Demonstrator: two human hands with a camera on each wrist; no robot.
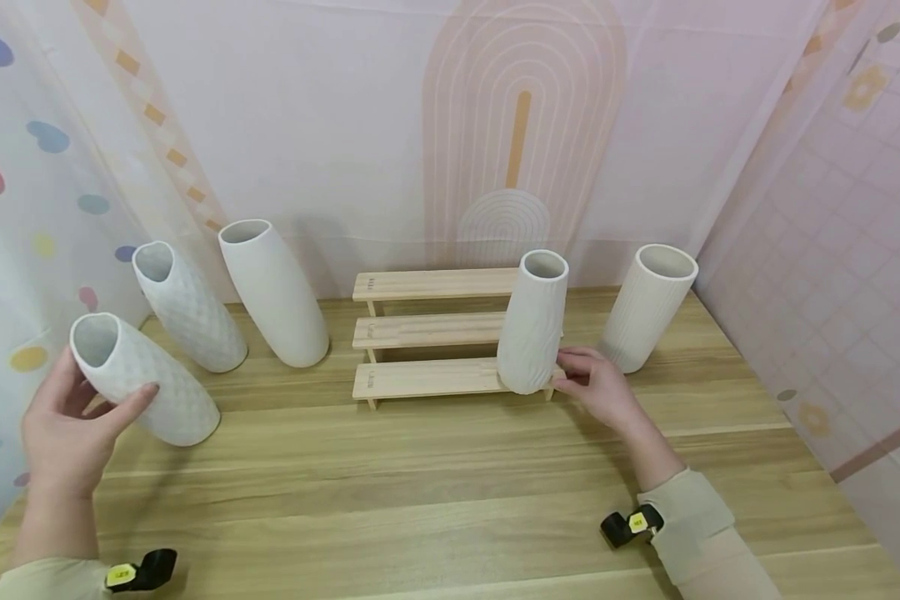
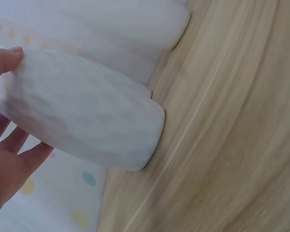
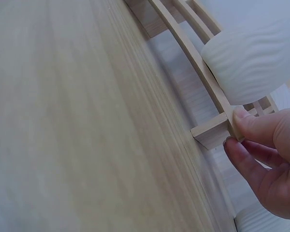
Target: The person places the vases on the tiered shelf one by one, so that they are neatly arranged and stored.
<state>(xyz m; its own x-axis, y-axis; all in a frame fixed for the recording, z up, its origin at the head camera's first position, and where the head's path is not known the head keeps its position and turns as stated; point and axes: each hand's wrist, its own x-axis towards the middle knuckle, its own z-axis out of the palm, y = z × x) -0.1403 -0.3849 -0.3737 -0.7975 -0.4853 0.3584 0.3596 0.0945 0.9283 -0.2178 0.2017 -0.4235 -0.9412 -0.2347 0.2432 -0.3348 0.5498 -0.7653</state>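
On the left, my left hand (image 1: 73,433) holds a white vase (image 1: 168,396) with a dimpled diamond surface near its mouth, the thumb on one side and fingers on the other. In the left wrist view the vase's base (image 2: 147,140) is right at the tabletop. My right hand (image 1: 603,390) pinches the right end of the lowest step of a three-tier wooden stand (image 1: 427,379), thumb on top and fingers beneath, as the right wrist view shows. A white vase with wavy ridges (image 1: 532,333) stands on that step, just beside the thumb.
Behind the held vase stand another dimpled vase (image 1: 198,321) and a smooth, taller white vase (image 1: 277,292). A ribbed white cylinder vase (image 1: 648,308) is to the right of the stand. Patterned curtains (image 1: 330,125) hang round the wooden table (image 1: 420,500).
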